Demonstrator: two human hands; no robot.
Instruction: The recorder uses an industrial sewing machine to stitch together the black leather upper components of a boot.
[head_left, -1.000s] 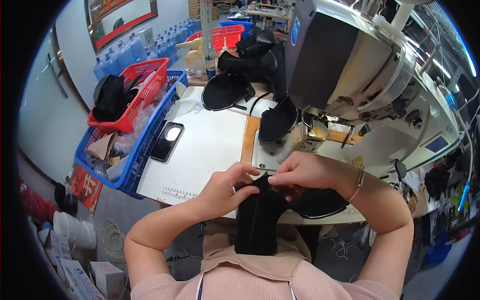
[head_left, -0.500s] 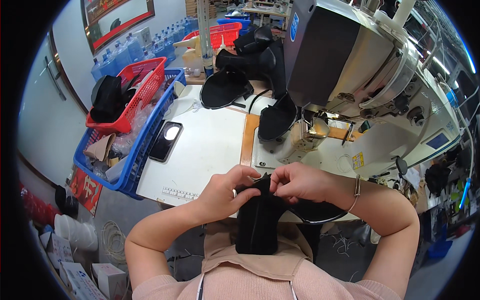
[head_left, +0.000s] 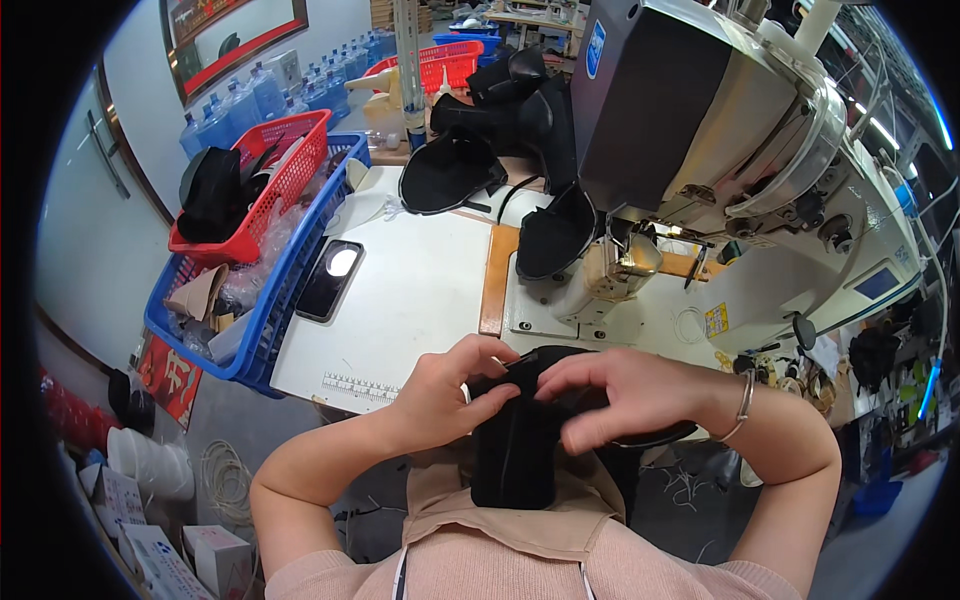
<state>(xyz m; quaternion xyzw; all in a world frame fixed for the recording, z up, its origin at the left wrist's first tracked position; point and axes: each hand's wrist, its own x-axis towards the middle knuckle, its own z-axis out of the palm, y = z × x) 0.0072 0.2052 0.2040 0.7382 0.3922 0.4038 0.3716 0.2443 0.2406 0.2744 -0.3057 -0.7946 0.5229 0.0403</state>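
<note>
A black fabric boot upper (head_left: 514, 465) lies between my hands, at the table's front edge and down over my apron. A seam line runs along its length. My left hand (head_left: 440, 392) pinches its upper edge between thumb and fingers. Over its right side hovers or rests my right hand (head_left: 635, 398), thumb and fingers apart; I cannot tell whether the fingertips touch the cloth. Part of the upper is hidden under that hand. Just beyond stands the sewing machine (head_left: 650, 115), with another black boot upper (head_left: 553, 240) beside its post.
A phone (head_left: 331, 280) lies on the white table (head_left: 410, 290), left of a wooden strip (head_left: 498, 285). At the left edge stand a blue basket (head_left: 255, 340) and a red basket (head_left: 285, 185) on it. More black boot uppers (head_left: 455, 172) lie at the back.
My right hand has let go its pinch and spread its thumb and fingers, shifting slightly right. The upper's top edge has folded over. My left hand stays nearly in place.
</note>
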